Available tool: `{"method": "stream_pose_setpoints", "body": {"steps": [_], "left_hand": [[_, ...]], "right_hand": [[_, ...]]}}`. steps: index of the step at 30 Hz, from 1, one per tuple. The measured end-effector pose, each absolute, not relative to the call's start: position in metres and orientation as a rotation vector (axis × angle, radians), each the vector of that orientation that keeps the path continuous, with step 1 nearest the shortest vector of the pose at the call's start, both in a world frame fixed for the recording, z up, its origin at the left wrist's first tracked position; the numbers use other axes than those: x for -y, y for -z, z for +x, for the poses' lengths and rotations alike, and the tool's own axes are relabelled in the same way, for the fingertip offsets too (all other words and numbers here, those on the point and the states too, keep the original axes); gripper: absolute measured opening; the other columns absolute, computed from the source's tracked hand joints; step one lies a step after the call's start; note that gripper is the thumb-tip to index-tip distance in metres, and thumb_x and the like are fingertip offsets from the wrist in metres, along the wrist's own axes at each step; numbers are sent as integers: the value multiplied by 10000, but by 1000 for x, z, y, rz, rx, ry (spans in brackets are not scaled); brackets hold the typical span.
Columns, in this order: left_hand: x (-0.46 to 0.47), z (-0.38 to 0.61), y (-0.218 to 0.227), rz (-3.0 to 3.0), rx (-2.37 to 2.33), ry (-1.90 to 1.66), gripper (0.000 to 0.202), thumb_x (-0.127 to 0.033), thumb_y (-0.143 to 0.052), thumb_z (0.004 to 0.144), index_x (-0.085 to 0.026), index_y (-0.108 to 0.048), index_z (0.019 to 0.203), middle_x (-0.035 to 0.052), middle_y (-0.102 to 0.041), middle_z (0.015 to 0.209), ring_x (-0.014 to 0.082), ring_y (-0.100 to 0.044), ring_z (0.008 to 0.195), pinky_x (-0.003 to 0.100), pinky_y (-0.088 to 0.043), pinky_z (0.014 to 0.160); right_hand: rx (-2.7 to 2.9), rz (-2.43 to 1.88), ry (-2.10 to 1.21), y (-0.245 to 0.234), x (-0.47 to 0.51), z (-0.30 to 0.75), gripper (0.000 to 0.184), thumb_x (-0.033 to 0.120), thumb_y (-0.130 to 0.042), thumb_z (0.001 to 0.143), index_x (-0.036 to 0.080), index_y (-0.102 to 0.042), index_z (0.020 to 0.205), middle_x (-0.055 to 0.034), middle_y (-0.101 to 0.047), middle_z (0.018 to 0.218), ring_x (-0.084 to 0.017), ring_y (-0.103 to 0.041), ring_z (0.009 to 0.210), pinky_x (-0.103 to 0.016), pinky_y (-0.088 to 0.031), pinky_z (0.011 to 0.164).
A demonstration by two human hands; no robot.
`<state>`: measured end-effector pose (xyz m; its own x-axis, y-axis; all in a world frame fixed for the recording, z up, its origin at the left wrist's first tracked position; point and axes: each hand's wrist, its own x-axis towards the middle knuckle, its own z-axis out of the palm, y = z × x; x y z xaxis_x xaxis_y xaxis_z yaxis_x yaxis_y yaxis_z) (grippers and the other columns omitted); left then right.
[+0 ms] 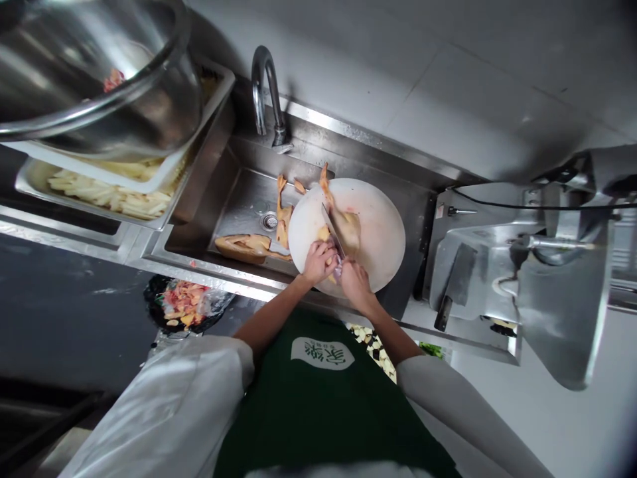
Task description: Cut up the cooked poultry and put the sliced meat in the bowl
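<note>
A round white cutting board (382, 232) sits over the right part of the sink. On it lies a pale poultry piece (351, 232), with a thin end reaching past the board's far edge. My right hand (356, 280) is closed around the handle of a kitchen knife (332, 228), whose blade points away from me over the meat. Close beside it, my left hand (320, 261) is closed on the near part of the poultry, left of the blade. Its fingertips are partly hidden. Pinkish and yellowish bits show between the hands.
More poultry pieces (243, 247) lie in the steel sink (239, 199) under a faucet (269, 93). At left, a large steel bowl (164, 113) stands above trays of pale strips (109, 196). A black-lined bin (186, 305) holds scraps. A cleaver (460, 275) rests near a slicing machine (562, 285).
</note>
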<state>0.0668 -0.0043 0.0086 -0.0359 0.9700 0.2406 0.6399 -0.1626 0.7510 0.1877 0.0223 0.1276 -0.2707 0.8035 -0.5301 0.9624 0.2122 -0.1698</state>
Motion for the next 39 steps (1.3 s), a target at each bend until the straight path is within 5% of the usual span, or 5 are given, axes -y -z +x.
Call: {"method": "stream_pose_setpoints", "body": {"steps": [10,23,32,39], "left_hand": [[26,60,-7,1772,-1678,-1196,213,-276,-550,944,-241,-705,1087,104,-627,1155,266,-536,1115,461,-462,1010],[28,67,1,1872,-1822,-1045,283,-365,-520,1000,-206,-707,1141,101,-597,992,265,-511,1014,439,-465,933],[22,69,-3,1858,-1749,-1037,339,-347,-448,1027,-191,-706,1181,94,-612,934,252,-514,945,416,-442,905],[32,69,-4,1859,-1836,-960,336,-388,-477,1017,-203,-715,1166,90,-618,884,260,-498,919,427,-412,888]], "right_hand": [[-2266,1738,807,-102,-119,157,332,301,-408,1059,90,-606,1222,-146,-725,1088,-204,-674,992,-250,-452,804],[-2090,1609,598,-142,-12,210,344,291,-356,1070,122,-572,1277,-163,-737,1055,-245,-714,975,-300,-488,809],[-2269,1683,680,-107,-83,174,313,263,-378,1062,100,-600,1210,-167,-740,1087,-239,-703,1038,-269,-483,810],[-2298,1547,656,-125,-72,203,292,255,-405,1042,120,-637,1158,-154,-739,1057,-263,-703,1018,-309,-494,829]]}}
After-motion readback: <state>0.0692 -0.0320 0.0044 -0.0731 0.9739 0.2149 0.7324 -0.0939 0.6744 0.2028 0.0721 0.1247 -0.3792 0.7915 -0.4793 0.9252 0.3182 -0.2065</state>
